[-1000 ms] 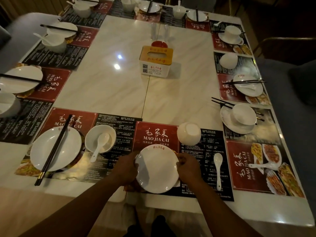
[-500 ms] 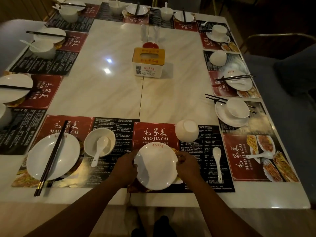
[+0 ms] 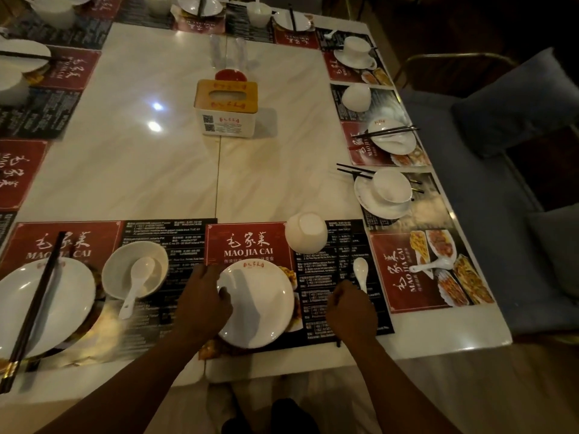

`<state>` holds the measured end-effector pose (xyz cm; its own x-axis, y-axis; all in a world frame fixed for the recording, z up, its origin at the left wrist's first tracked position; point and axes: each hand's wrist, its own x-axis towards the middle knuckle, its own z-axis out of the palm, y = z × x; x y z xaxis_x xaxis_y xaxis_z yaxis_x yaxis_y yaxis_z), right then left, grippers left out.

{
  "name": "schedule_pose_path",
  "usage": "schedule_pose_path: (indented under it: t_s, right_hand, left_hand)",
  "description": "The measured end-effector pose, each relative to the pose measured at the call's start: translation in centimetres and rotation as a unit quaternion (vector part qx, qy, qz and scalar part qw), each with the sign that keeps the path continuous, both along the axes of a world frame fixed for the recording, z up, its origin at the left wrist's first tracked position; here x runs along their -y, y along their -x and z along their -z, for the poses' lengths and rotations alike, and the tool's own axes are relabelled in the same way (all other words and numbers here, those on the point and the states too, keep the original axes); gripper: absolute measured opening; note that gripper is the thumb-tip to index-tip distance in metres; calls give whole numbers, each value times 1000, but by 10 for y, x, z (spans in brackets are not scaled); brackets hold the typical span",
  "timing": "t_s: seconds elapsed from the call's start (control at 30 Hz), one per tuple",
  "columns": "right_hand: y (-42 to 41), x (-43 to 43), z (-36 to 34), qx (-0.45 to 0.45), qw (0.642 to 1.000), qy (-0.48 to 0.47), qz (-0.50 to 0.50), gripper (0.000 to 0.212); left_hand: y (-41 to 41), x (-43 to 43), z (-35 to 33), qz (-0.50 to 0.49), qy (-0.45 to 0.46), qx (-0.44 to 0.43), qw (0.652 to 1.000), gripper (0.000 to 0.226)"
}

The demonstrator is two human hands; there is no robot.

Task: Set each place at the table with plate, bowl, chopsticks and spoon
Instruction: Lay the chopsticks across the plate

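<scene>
A white plate [image 3: 260,308] lies on the red and black placemat [image 3: 247,242] right in front of me. My left hand [image 3: 203,303] grips its left rim, thumb on top. My right hand [image 3: 351,311] is off the plate, on the mat to its right, fingers curled beside the handle of a white spoon [image 3: 360,270]. What those fingers hold is hidden. A dark stick end [image 3: 337,342] shows below that wrist. An upturned white bowl [image 3: 306,231] stands beyond the plate.
The place to my left has a plate [image 3: 62,302] with chopsticks [image 3: 37,302] across it and a bowl [image 3: 125,264] holding a spoon. To the right lie a loose spoon [image 3: 432,266] and a bowl on a plate [image 3: 366,198]. A tissue box [image 3: 225,108] sits mid-table; blue seats [image 3: 501,189] stand right.
My right hand has left the plate's right rim and moved right, onto the mat by the spoon. My left hand stays on the plate. My view has moved closer to the table.
</scene>
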<state>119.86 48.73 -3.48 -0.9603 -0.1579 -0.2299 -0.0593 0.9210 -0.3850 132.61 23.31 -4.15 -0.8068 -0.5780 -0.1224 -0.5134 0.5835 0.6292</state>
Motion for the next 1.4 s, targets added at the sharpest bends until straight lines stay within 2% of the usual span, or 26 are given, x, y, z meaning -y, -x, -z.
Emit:
schedule_pose_path:
  t_s: [0.17, 0.27, 0.37, 0.47, 0.53, 0.6, 0.7, 0.8, 0.87, 0.93, 1.0, 1.07, 1.13, 1.2, 1.3, 1.4]
  right_hand:
    - [11, -12, 8, 0, 996, -64, -63, 12]
    - [15, -6, 12, 24, 995, -64, -74, 13]
    - [17, -10, 12, 82, 996, 26, -24, 10]
    - [8, -20, 3, 125, 980, 156, 10, 5]
    - [-1, -26, -2, 154, 964, 218, 11, 15]
    - [-6, -31, -5, 171, 956, 240, 10, 16]
    - [-2, -34, -8, 183, 954, 237, -5, 11]
    - [8, -37, -8, 176, 956, 231, -29, 6]
    - [17, -40, -3, 122, 976, 171, -64, 6]
    - [27, -40, 4, 61, 989, 66, -115, 7]
    - [32, -36, 7, 44, 990, -8, -134, 17]
    - [33, -28, 9, 54, 988, -42, -139, 33]
    - [31, -22, 10, 58, 988, -46, -135, 40]
    - [28, -18, 9, 70, 991, -30, -108, 38]
    - [18, -16, 4, 106, 993, 55, -11, 38]
    - [-2, -14, -7, 87, 989, 120, 20, 35]
  left_hand:
    - [38, -45, -13, 81, -25, -27, 996, 38]
    - [63, -72, -20, 116, -52, -23, 992, 21]
    - [91, -97, -24, 129, -80, -30, 988, 15]
    - [120, -115, -24, 96, -96, 27, 990, 19]
    - [134, -122, -20, 70, -133, 50, 987, 25]
    - [143, -126, -18, 84, -162, 75, 980, 29]
    - [144, -132, -20, 103, -208, 77, 970, 22]
    - [135, -126, -25, 81, -214, 31, 973, 7]
    - [123, -111, -30, 65, -194, 4, 979, 6]
    - [108, -89, -33, 36, -169, -5, 985, 10]
    - [90, -66, -32, -1, -159, 3, 987, 13]
    - [72, -45, -29, -40, -161, 12, 986, 17]
    - [57, -28, -24, -56, -146, 24, 987, 19]
    - [46, -17, -19, -57, -137, 37, 988, 19]
    - [41, -9, -9, -58, -147, 61, 986, 17]
    - [40, -6, 0, -31, -147, 86, 985, 16]
